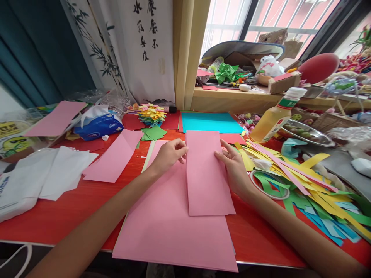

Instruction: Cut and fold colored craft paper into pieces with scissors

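A narrow pink paper strip (207, 177), in what looks like more than one layer, is held over a stack of large pink sheets (174, 227). My right hand (233, 164) grips its right edge, thumb on top and fingers behind. My left hand (171, 152) is closed at the strip's upper left edge, fingertips pinched together against it. Left of the stack lies another set of pink strips (116, 156) on the red table (95, 208).
Coloured paper offcuts (324, 193) and a tape roll (269, 184) lie at right. A tilted bottle (274, 116) stands behind them. At left are a blue tissue pack (98, 125) and white sheets (63, 170). A blue sheet (211, 122) lies at the back.
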Motion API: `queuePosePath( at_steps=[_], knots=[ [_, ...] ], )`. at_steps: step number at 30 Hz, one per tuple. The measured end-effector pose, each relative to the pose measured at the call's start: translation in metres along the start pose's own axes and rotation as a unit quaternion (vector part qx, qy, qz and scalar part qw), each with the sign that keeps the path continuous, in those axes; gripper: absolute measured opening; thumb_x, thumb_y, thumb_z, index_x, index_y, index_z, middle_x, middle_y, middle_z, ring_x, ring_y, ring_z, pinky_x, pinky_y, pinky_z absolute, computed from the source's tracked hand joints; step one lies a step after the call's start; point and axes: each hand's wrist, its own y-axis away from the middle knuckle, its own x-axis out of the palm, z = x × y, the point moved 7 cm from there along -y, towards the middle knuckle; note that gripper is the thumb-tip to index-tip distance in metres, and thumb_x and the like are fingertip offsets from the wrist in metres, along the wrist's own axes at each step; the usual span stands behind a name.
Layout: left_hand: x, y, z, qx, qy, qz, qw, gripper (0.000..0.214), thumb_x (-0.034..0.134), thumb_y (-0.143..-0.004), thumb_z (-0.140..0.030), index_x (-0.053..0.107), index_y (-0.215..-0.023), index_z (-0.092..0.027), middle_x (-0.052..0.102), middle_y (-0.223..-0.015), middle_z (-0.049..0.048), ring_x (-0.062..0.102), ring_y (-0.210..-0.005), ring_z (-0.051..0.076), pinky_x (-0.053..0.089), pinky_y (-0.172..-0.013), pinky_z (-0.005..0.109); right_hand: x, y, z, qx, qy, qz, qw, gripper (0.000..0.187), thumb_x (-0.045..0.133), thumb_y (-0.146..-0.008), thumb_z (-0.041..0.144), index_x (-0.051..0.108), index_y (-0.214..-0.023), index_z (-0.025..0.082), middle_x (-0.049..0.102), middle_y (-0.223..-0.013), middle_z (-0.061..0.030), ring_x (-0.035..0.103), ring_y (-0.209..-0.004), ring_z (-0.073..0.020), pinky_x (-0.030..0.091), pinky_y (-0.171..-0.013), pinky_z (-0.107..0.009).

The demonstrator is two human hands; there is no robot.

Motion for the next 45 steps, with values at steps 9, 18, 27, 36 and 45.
queuePosePath(
  at_steps=[9, 18, 27, 36, 45],
  knots=[
    [-0.006, -0.003, 0.004, -0.019, 0.058, -0.036, 0.997, 0.03, 0.057, -0.069, -0.015, 0.047, -0.097, -0.016, 0.053, -0.071, -0.0014, 0.053, -0.058, 0.01, 0.049, -0.047, 0.022, 0.002, 0.0, 0.0, 0.004, 0.004, 0.018, 1.0, 0.047, 0.059, -0.077, 0.027, 0.049, -0.122, 0.028, 0.064, -0.106, -0.0035, 0.064, -0.081, -0.0207, 0.052, -0.064, -0.033],
    [-0.018, -0.006, -0.005, 0.045, 0.048, -0.047, 0.997, 0.034, 0.052, -0.074, -0.016, 0.057, -0.108, -0.017, 0.051, -0.065, -0.0014, 0.05, -0.059, 0.009, 0.047, -0.048, 0.019, 0.007, 0.002, 0.001, -0.003, 0.019, 0.042, 0.999, 0.042, 0.056, -0.079, 0.028, 0.051, -0.121, 0.027, 0.064, -0.107, -0.0034, 0.064, -0.084, -0.0208, 0.052, -0.066, -0.033],
    [-0.02, -0.006, -0.005, 0.053, 0.065, -0.071, 0.994, 0.03, 0.055, -0.072, -0.013, 0.058, -0.102, -0.015, 0.051, -0.065, -0.0016, 0.051, -0.058, 0.009, 0.049, -0.049, 0.021, 0.01, 0.003, 0.002, -0.012, 0.023, 0.058, 0.998, 0.038, 0.056, -0.079, 0.03, 0.054, -0.116, 0.026, 0.065, -0.106, -0.0041, 0.064, -0.083, -0.021, 0.051, -0.068, -0.034],
    [-0.019, -0.005, -0.008, 0.085, 0.057, -0.072, 0.992, 0.031, 0.053, -0.072, -0.014, 0.058, -0.102, -0.018, 0.05, -0.067, -0.0016, 0.051, -0.059, 0.009, 0.048, -0.049, 0.02, 0.012, 0.003, 0.001, 0.009, 0.029, 0.064, 0.998, 0.028, 0.059, -0.077, 0.034, 0.063, -0.102, 0.024, 0.066, -0.101, -0.0038, 0.064, -0.084, -0.0218, 0.052, -0.067, -0.033],
    [-0.019, -0.003, -0.01, 0.085, 0.047, -0.069, 0.993, 0.03, 0.053, -0.071, -0.014, 0.06, -0.1, -0.018, 0.049, -0.066, -0.0015, 0.05, -0.058, 0.009, 0.048, -0.05, 0.021, 0.012, 0.005, 0.002, 0.009, 0.032, 0.058, 0.998, 0.031, 0.059, -0.076, 0.035, 0.061, -0.105, 0.024, 0.066, -0.102, -0.004, 0.063, -0.085, -0.0219, 0.051, -0.069, -0.034]
  ],
)
